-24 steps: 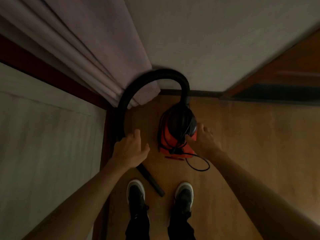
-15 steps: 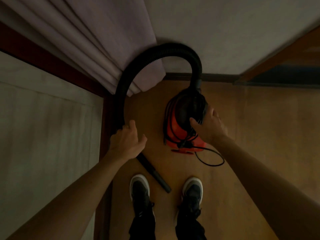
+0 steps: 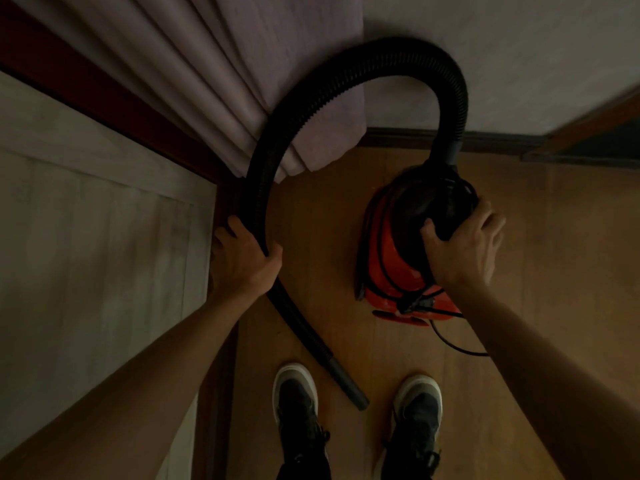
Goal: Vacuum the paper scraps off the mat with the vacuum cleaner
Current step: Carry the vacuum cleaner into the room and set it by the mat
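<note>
Along the left edge, a pale ribbed surface [image 3: 86, 254] behind a dark red frame [image 3: 104, 95]: perhaps the mat, hard to tell; no paper scraps to see anywhere. Just right of it, grips the black hose [image 3: 332, 83] with the left hand [image 3: 242, 265], fingers and thumb curled fully round, low on the loop. Seems to hold at this place to steer the long arch away from the curtain [image 3: 207, 81] and to have the working end at hand. Nozzle [image 3: 346, 384] low between the two shoes [image 3: 296, 407], touching the wooden floor [image 3: 554, 271] or just above, cannot say which. Further right, clasps the black top of the red vacuum cleaner [image 3: 388, 265] with the right hand [image 3: 464, 251], thumb on the near side, fingers wrapped over the far rim. Looks like a carrying grip, to bring the body together with the hose towards the mat; lifted or standing, cannot tell. Cord [image 3: 453, 348] loose on the floor behind the body, so needs care not to step on it. By judgement, only at the very start: no cleaning possible yet from this spot.
</note>
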